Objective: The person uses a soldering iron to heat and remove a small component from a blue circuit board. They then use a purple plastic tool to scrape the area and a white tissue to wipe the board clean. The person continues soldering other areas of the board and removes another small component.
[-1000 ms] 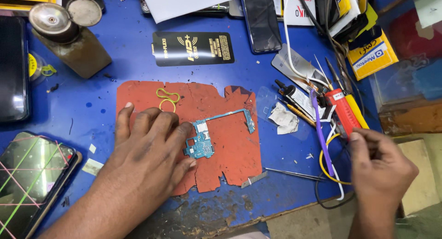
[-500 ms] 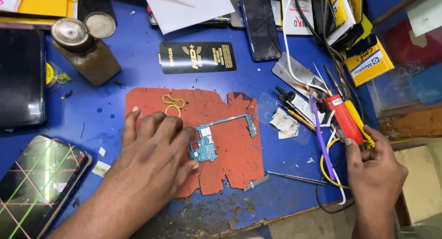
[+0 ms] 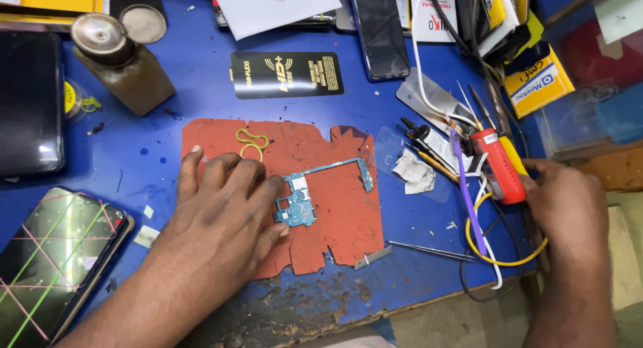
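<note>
Pinning circuit board [image 3: 303, 202] with left hand [image 3: 224, 214]; right hand [image 3: 566, 204] touching red tool [image 3: 497, 166].

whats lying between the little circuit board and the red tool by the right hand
In the head view, between the circuit board and the red tool lie the edge of the red mat, a crumpled scrap of white paper and a purple stick on the blue table.

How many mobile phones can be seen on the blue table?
3. A black phone with a cracked, line-streaked screen lies at bottom left, a dark phone at the left edge, a black phone at top centre. Others may hide under the papers.
</note>
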